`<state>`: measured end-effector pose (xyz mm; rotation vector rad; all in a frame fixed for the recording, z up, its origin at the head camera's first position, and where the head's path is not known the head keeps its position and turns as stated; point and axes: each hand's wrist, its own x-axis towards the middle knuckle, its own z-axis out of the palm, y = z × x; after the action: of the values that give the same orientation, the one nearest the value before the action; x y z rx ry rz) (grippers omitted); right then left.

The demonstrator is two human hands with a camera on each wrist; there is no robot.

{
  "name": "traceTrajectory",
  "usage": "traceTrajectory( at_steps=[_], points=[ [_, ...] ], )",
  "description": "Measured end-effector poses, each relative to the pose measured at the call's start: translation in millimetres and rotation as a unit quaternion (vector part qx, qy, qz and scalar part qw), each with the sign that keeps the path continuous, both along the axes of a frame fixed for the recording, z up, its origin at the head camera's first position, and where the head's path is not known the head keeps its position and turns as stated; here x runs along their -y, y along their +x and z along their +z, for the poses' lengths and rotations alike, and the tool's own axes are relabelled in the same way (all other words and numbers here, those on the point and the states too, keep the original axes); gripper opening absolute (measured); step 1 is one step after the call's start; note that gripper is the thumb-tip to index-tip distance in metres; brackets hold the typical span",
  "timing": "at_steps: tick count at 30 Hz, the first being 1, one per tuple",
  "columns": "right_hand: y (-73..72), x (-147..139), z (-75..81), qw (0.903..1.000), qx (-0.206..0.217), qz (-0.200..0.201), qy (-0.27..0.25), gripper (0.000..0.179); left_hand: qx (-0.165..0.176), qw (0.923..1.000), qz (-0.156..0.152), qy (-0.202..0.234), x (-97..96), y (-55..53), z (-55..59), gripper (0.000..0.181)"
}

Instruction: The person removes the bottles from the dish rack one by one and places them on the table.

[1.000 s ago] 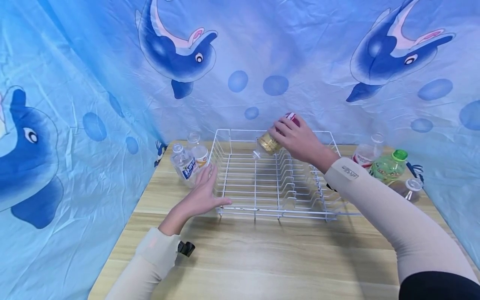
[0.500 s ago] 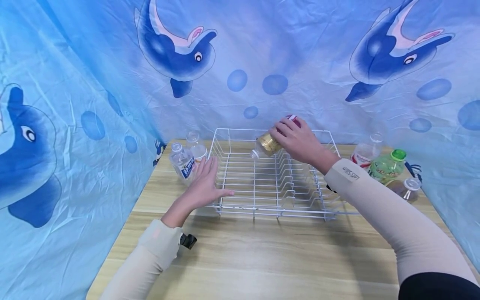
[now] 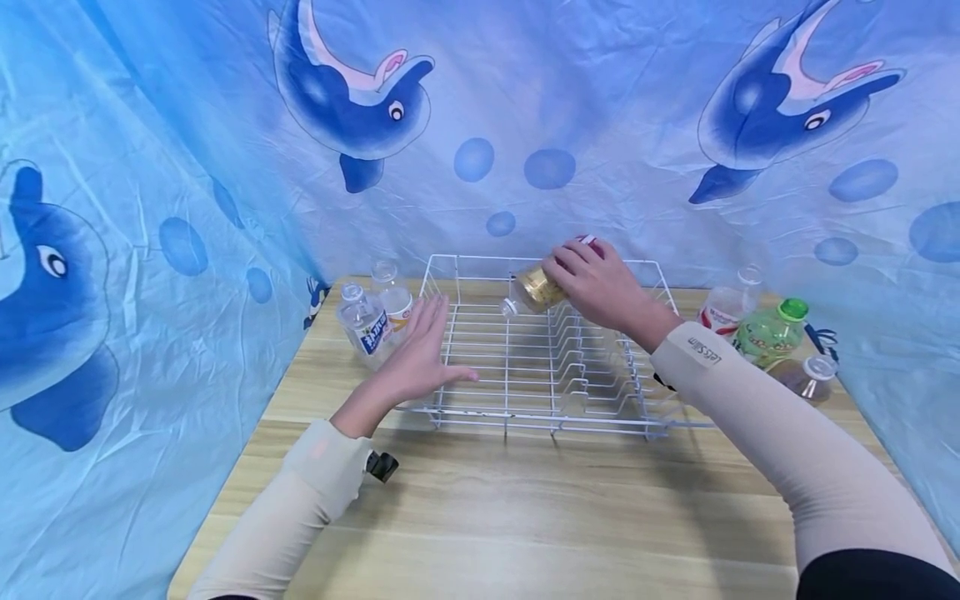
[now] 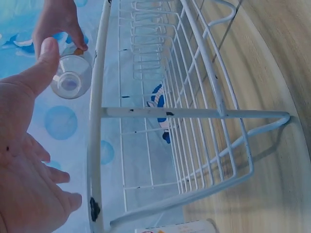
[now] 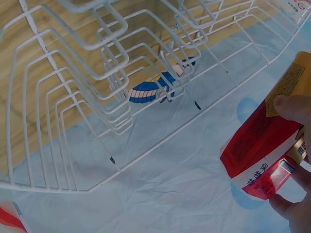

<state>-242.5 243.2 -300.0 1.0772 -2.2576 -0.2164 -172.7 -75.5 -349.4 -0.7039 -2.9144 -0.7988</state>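
My right hand (image 3: 600,283) grips a clear plastic bottle (image 3: 540,288) with a gold and red label, above the back of a white wire dish rack (image 3: 480,417). The bottle is tilted, its neck pointing down and to the left. In the right wrist view, thumb and fingers wrap the label (image 5: 265,141), whose red end shows. My left hand (image 3: 412,358) holds nothing; its fingers are extended and its thumb spread over the rack's left front corner. The left wrist view shows the bottle's mouth (image 4: 70,82) beyond the rack's top rail.
Two clear bottles, one with a blue label (image 3: 365,325) and one with an orange-and-white label (image 3: 396,302), stand left of the rack. On the right are a red-labelled bottle (image 3: 723,310), a green bottle (image 3: 771,332) and a brownish one (image 3: 806,379). A dolphin-print curtain (image 3: 600,100) hangs behind the wooden table (image 3: 510,517).
My left hand has moved a little to the right and farther over the rack. My right hand and the bottle have sunk slightly, and the bottle lies closer to level.
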Motion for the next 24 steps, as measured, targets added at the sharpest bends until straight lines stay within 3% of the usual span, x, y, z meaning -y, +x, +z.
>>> traceTrajectory(
  at_steps=[10,18,24],
  points=[
    [4.1,-2.8,-1.1,0.9996,0.012,0.008,-0.025,0.055,0.033,0.9988,-0.014,0.032,-10.2,-4.2,0.7,0.131],
    [9.5,-6.3,-1.1,0.9969,0.066,-0.021,-0.037,0.073,0.034,0.9986,-0.024,0.033,-14.9,-9.3,2.8,0.133],
    [11.3,-6.4,-1.2,0.9922,0.101,-0.031,-0.066,0.077,0.032,0.9987,-0.026,0.032,-18.5,-14.4,2.6,0.135]
  ],
)
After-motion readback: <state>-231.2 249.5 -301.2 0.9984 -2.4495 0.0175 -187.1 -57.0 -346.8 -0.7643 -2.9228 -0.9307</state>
